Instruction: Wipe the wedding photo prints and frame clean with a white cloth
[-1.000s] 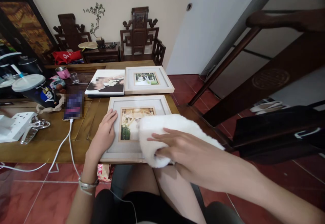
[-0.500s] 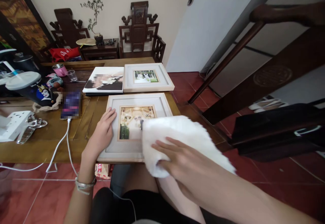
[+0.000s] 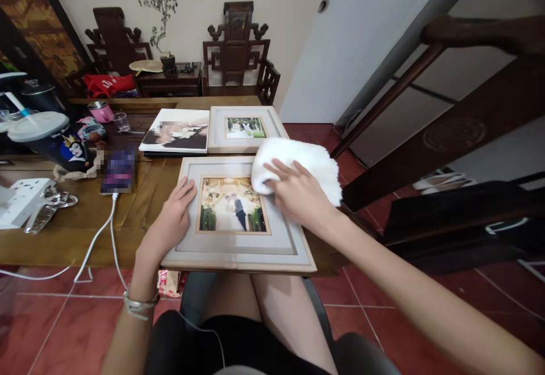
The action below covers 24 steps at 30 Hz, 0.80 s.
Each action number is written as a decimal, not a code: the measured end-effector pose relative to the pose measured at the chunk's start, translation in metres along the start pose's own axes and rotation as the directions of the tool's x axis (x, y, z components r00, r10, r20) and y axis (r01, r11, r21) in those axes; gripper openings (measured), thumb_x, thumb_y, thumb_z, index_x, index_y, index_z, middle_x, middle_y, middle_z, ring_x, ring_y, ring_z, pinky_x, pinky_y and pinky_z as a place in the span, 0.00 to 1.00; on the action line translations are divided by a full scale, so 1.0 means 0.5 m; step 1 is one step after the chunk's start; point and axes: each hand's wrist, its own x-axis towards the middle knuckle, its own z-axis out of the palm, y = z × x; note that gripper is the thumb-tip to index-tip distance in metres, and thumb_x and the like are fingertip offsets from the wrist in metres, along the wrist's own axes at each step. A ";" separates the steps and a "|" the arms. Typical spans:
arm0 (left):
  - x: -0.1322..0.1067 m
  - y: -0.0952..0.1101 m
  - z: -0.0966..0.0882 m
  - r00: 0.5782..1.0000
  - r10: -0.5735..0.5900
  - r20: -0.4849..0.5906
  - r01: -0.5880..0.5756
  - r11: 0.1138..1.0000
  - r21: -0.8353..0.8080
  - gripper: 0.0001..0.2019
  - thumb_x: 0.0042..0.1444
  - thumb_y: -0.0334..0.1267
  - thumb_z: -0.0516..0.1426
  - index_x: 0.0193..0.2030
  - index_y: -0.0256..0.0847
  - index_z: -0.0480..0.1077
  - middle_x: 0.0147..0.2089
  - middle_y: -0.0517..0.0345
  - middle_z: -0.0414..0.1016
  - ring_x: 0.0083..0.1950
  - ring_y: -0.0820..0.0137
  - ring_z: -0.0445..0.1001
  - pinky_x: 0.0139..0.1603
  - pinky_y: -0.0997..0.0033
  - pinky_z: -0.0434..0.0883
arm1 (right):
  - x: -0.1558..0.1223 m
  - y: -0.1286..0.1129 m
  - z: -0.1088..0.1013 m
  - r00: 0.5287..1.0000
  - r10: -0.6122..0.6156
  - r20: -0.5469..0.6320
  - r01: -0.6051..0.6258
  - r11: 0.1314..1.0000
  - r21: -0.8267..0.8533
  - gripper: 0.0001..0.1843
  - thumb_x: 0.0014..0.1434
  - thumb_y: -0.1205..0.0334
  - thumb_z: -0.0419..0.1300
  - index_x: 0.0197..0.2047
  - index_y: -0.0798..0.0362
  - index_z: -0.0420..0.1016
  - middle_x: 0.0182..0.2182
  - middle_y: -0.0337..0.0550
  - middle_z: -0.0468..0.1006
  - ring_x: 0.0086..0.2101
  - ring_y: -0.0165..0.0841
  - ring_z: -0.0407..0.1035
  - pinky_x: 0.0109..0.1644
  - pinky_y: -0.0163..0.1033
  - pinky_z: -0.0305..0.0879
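A pale-framed picture frame with a wedding photo lies flat at the table's front edge. My left hand rests on its left side, fingers stretched out along the border. At the frame's upper right corner, my right hand holds a fluffy white cloth bunched under its fingers, pressed against the frame. The cloth hides that corner and hangs over to the right. Behind lie a smaller framed photo, partly overlapped by the cloth, and a white-edged photo panel.
To the left on the table are a phone on a charging cable, a power strip, a clear hair claw, a black tumbler and a pink mug. A dark wooden chair stands close at right.
My right hand has moved the cloth away from me, from the frame's lower right to its upper right corner, uncovering the photo. My left hand stays in place.
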 end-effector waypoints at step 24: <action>-0.003 0.000 0.012 0.997 0.008 -0.078 -0.010 1.000 -0.018 0.26 0.58 0.23 0.45 0.62 0.36 0.66 0.66 0.46 0.66 0.71 0.58 0.55 0.70 0.46 0.58 | 0.072 0.030 -0.001 0.988 -0.033 0.152 0.038 0.999 -0.030 0.22 0.50 0.83 0.51 0.41 0.60 0.81 0.61 0.53 0.68 0.64 0.51 0.55 0.63 0.59 0.57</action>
